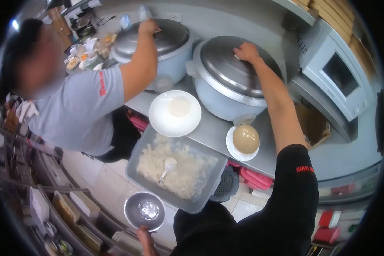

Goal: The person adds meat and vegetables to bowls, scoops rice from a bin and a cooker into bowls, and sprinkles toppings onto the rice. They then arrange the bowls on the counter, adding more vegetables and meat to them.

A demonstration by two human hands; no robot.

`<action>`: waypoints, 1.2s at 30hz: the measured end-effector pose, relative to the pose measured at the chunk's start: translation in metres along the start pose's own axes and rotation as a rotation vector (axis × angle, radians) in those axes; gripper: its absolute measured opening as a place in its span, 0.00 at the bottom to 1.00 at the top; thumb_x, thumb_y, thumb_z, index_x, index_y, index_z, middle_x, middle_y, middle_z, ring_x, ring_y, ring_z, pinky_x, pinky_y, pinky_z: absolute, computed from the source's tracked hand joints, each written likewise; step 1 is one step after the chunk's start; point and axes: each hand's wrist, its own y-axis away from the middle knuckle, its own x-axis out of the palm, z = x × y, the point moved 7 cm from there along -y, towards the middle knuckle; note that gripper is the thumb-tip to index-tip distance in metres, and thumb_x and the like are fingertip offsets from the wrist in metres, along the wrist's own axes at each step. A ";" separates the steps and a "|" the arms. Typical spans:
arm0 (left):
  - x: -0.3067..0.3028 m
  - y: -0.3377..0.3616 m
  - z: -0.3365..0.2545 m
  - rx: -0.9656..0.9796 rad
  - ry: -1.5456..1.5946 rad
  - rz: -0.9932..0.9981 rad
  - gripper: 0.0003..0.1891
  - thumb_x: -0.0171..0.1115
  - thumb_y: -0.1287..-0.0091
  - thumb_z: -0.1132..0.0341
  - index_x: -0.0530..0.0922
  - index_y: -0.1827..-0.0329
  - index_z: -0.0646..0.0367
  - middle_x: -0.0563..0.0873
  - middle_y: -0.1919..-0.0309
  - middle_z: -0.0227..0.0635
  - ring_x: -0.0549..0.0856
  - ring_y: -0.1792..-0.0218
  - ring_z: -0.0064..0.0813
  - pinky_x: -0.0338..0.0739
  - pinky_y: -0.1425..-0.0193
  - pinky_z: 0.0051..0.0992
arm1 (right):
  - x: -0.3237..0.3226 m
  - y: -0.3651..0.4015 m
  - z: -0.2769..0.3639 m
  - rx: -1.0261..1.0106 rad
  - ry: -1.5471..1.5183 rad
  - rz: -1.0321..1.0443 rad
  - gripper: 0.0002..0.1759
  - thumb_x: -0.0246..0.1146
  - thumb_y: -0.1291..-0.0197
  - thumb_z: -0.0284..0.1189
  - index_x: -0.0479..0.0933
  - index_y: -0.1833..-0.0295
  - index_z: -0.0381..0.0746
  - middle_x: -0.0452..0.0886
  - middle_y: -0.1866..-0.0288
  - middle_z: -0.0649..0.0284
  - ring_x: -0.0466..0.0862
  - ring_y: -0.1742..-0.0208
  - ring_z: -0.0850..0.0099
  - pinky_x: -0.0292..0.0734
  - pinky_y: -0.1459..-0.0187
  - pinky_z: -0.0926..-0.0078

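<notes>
My right hand (247, 53) is closed on the knob of a round metal lid (219, 57), which sits on a large pale rice cooker (219, 100). Low in the view, my left hand (146, 240) grips the rim of a shiny metal bowl (133, 213), which shows only a bright reflection inside. Between my arms is a grey plastic tub (187, 205) of cooked white rice (187, 168), with a white spoon (170, 164) lying on the rice. A white plate (158, 113) and a tan rounded bowl (245, 138) on a small white plate (231, 149) stand beside the cooker.
On the left a co-worker in a grey shirt (83, 102) holds the lid (170, 32) of a second cooker (170, 64). A white microwave (337, 72) is at the right. Shelves with containers (79, 209) line the lower left. A perforated dark basket (226, 185) stands near the tub.
</notes>
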 end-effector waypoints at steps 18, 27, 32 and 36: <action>0.042 0.027 0.001 0.240 0.008 -0.006 0.04 0.50 0.50 0.74 0.69 0.77 0.68 0.74 0.78 0.42 0.77 0.81 0.36 0.77 0.82 0.35 | -0.055 0.015 0.065 -0.083 -0.326 -0.072 0.28 0.53 0.52 0.51 0.85 0.65 0.37 0.85 0.60 0.48 0.84 0.56 0.51 0.78 0.54 0.60; 0.080 0.016 -0.024 0.179 0.088 0.188 0.06 0.51 0.51 0.72 0.72 0.74 0.68 0.77 0.75 0.42 0.77 0.81 0.36 0.74 0.81 0.32 | -0.147 0.208 0.089 -0.253 -0.493 -0.191 0.21 0.60 0.50 0.44 0.82 0.76 0.34 0.80 0.80 0.51 0.79 0.77 0.58 0.76 0.67 0.65; 0.093 0.007 -0.035 0.202 -0.056 0.383 0.18 0.52 0.51 0.68 0.73 0.60 0.74 0.78 0.68 0.44 0.78 0.74 0.35 0.72 0.74 0.30 | -0.157 0.338 0.059 -0.372 -0.492 -0.319 0.13 0.61 0.58 0.34 0.79 0.84 0.35 0.76 0.83 0.52 0.75 0.79 0.52 0.72 0.70 0.59; 0.075 -0.017 -0.025 0.226 -0.117 0.413 0.23 0.50 0.51 0.67 0.71 0.53 0.75 0.78 0.65 0.45 0.78 0.74 0.36 0.72 0.73 0.29 | -0.133 0.450 0.017 -0.258 -0.448 -0.285 0.12 0.62 0.58 0.31 0.73 0.87 0.39 0.72 0.84 0.58 0.71 0.75 0.59 0.65 0.63 0.63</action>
